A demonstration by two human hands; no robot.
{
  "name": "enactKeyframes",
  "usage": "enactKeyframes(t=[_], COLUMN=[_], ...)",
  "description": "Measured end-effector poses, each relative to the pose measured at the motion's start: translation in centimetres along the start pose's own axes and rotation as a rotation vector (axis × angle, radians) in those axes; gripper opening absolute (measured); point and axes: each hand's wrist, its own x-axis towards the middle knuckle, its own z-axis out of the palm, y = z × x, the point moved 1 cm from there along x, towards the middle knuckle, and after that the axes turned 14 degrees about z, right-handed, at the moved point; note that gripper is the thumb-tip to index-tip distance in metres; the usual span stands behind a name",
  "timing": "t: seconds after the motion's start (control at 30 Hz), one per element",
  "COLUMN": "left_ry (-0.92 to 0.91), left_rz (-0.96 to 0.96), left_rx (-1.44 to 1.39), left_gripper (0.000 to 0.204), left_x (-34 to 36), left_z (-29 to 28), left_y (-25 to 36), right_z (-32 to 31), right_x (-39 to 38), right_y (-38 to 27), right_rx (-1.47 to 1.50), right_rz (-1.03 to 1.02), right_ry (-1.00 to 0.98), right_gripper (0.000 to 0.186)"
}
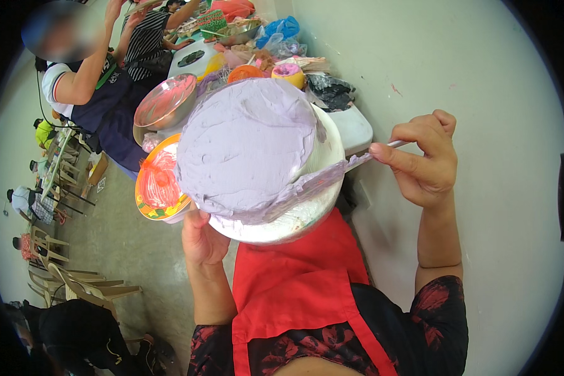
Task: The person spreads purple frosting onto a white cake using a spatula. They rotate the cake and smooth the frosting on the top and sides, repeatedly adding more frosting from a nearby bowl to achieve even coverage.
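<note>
A round cake [247, 138] coated in lavender icing sits on a white, shiny-covered cake board [276, 232] in front of me. Its top looks fairly smooth, with ridges and rough patches near the rim. My right hand [423, 156] pinches the thin handle of an icing spatula [357, 161] between thumb and fingers. The spatula's blade is smeared with lavender icing and lies along the near right side of the cake. At the near left edge of the board, my left hand [205, 241] grips the rim, thumb up beside the cake; its other fingers are partly hidden.
Left of the cake are a patterned bowl [160, 188] of red-pink icing and a metal bowl [166, 100] with pink icing. Bags, an orange container [245, 72] and a yellow bowl [288, 75] crowd the table behind. A wall [501, 250] rises at right. Co-workers stand at upper left.
</note>
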Motion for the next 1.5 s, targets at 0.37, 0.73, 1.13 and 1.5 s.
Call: enactKeyframes(t=[0.37, 0.73, 1.13, 1.5], left_ry=[0.020, 0.179, 0.164, 0.277], left_rz=[0.016, 0.360, 0.459, 0.463], left_rx=[-0.158, -0.134, -0.272, -0.276], left_gripper=[0.065, 0.067, 0.070, 0.076], left_x=[-0.7, -2.9, -3.6, 3.0], left_z=[-2.5, -6.9, -6.1, -1.8], left_y=[0.5, 7.9, 9.6, 3.5], right_z=[-0.3, 2.6, 10.6, 20.1], right_x=[0.5, 0.3, 5.8, 10.5], right_y=[1.0, 2.9, 1.2, 1.9], right_rx=[0.059, 0.437, -0.041, -0.560], right_rz=[0.025, 0.438, 0.559, 0.308], right_ry=[-0.003, -0.042, -0.449, -0.620], right_gripper=[0.037, 0.020, 0.020, 0.021])
